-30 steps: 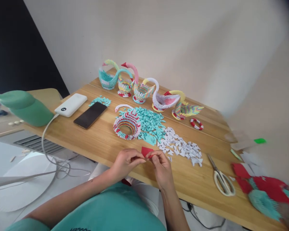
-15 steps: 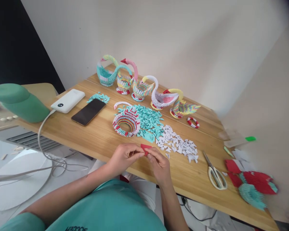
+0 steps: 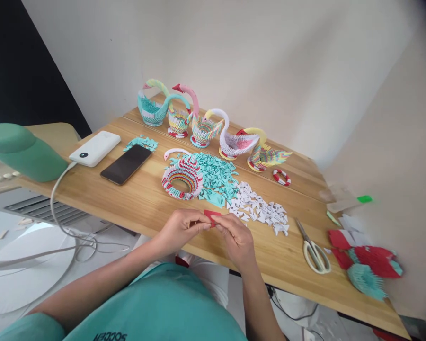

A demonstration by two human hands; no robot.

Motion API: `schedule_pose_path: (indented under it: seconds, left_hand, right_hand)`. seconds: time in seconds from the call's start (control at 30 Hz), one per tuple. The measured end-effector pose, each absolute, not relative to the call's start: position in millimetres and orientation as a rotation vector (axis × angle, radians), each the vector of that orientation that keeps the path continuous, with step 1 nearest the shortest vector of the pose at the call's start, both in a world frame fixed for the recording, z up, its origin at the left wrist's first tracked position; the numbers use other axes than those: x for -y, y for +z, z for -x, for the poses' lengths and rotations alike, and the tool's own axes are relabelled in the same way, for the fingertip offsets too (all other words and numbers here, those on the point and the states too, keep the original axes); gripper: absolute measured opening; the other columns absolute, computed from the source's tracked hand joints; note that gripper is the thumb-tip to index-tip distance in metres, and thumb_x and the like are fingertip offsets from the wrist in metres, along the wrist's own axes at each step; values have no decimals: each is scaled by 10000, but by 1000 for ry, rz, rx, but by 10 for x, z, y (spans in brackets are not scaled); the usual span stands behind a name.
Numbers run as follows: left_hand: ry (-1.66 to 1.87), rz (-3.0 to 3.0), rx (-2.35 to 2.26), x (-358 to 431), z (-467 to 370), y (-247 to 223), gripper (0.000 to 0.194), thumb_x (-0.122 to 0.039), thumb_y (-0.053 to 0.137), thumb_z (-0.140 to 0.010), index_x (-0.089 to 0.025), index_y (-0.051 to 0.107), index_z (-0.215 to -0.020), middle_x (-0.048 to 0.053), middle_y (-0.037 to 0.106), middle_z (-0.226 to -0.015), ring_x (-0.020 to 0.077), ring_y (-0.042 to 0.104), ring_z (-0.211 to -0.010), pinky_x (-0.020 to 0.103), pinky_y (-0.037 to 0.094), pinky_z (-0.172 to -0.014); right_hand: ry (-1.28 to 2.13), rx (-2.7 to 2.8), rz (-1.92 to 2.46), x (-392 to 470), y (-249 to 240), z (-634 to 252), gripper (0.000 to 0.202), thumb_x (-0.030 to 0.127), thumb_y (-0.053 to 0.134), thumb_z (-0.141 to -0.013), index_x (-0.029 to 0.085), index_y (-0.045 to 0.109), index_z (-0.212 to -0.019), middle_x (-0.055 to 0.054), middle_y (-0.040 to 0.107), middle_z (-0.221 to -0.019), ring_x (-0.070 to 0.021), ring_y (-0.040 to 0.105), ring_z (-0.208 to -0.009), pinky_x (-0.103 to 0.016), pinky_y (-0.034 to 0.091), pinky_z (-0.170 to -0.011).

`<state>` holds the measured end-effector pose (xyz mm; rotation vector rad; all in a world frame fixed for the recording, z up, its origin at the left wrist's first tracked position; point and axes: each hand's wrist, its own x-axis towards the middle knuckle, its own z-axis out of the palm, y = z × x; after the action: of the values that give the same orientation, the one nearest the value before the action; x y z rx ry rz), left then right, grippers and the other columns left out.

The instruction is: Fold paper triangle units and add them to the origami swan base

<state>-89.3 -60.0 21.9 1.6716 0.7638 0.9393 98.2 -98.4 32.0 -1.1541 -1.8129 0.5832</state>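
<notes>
A small piece of red paper (image 3: 210, 216) is pinched between both hands just over the table's front edge. My left hand (image 3: 181, 229) grips its left side between thumb and fingers. From the other side, the thumb and fingers of my right hand (image 3: 235, 237) are closed on it, covering part of the paper. Behind the hands stands a round basket of folded red and white paper pieces (image 3: 183, 178). Piles of turquoise folded triangles (image 3: 217, 173) and white folded triangles (image 3: 259, 208) lie to its right. A loose white swan neck (image 3: 177, 151) rests behind the basket.
Several finished paper swans (image 3: 234, 142) line the back of the table. A red and white ring (image 3: 281, 177) and scissors (image 3: 314, 253) lie right, near red paper and a turquoise piece (image 3: 367, 282). Left are a phone (image 3: 126, 165), a cabled power bank (image 3: 95, 148) and a green bottle (image 3: 26, 151).
My right hand has shifted its fingers over the red paper, lying flatter across it. Both hands still hold the paper. The whole view has shifted slightly.
</notes>
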Motion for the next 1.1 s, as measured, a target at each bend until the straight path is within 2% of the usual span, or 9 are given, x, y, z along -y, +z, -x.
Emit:
schedule_pose_path:
  seconds: [0.13,0.37,0.53,0.7,0.9,1.1]
  left_hand:
    - [945,-1725,-781,597,890,201,171,-233,588,-892,-143,726,-847,36,722,-773,142,637,-707,216,454,-657]
    - [1082,-1923,-770,586,865,233,152,-163,574,-870,-154,726,-877,45,728,-797,137,629,-692,217,450,-646]
    - [1094,-1671,-800,623,836,277,131,-170,586,-865,-138,712,-850,31,723,-765,111,605,-626,182,426,-559]
    - [1158,-1859,-832,627,818,252,129,-133,576,-856,-136,695,-805,21,692,-696,106,589,-587,189,419,-543]
    - [1364,-2442,-627,582,845,164,141,-131,523,-911,-144,657,-868,59,716,-770,138,622,-670,257,456,-636]
    - [1317,-2566,-588,551,869,140,107,-143,547,-917,-128,653,-923,76,731,-821,160,635,-695,288,443,-639]
  right_hand:
    - [502,1851,1213,976,342,-989,239,207,554,-930,314,699,-1088,-19,726,-879,-180,654,-794,-323,515,-723]
    - [423,1909,1153,998,322,-1032,307,133,547,-916,299,676,-1139,-39,723,-966,-191,635,-884,-338,498,-782]
    - [868,1426,1304,1002,221,-1021,170,318,643,-872,271,708,-1021,-20,729,-897,-172,667,-808,-299,519,-749]
    - [1248,1094,1253,1005,132,-937,254,451,691,-811,199,720,-799,-1,677,-708,-117,597,-596,-247,494,-609]
    - [1468,861,1184,1008,142,-872,284,450,773,-730,182,688,-696,21,626,-614,-88,535,-525,-202,463,-510]
    - [1582,759,1125,994,149,-887,279,405,813,-699,174,661,-661,34,598,-576,-67,512,-488,-176,444,-484]
